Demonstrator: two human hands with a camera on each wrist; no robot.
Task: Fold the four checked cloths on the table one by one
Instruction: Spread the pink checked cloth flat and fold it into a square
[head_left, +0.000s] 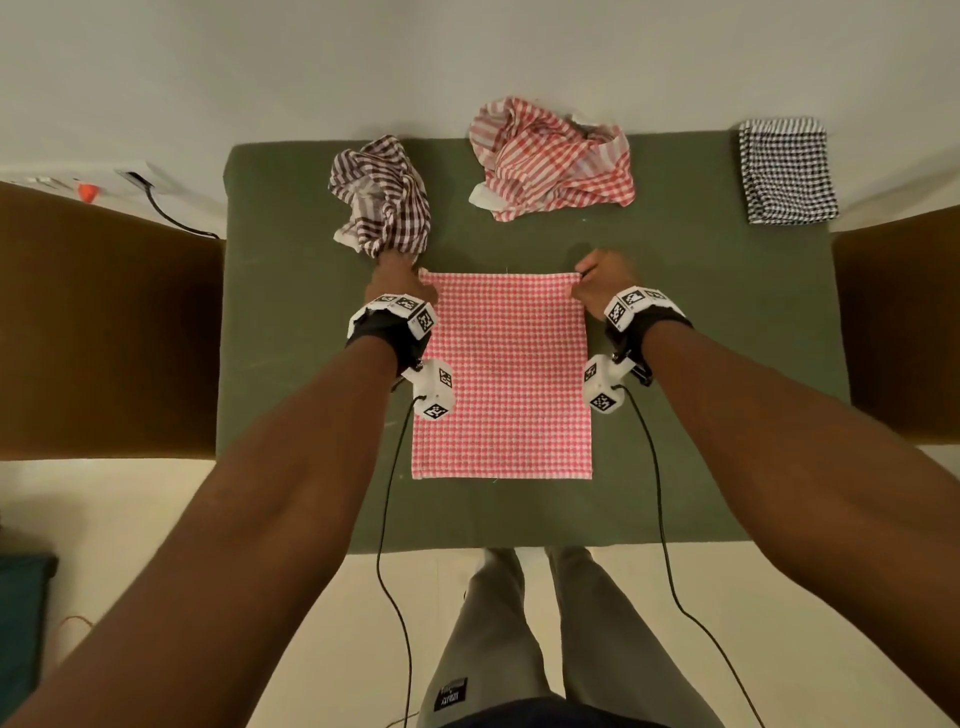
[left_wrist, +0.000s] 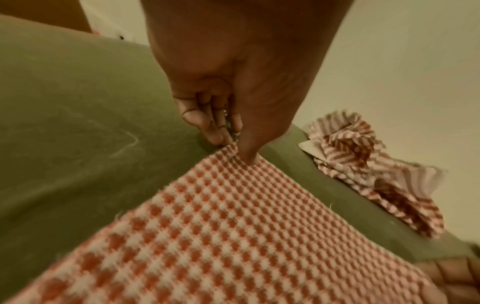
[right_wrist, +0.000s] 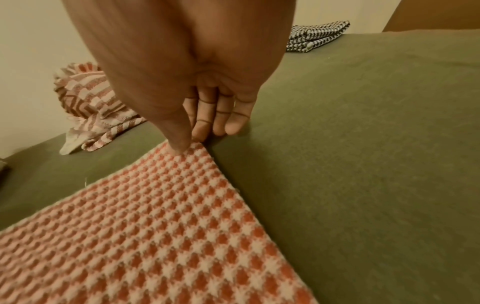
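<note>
Flat on the green table, near the middle: pink checked cloth. Far left corner pinched by left hand, far right corner by right hand.

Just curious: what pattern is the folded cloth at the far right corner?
Black-and-white check, clearest in the head view.
</note>
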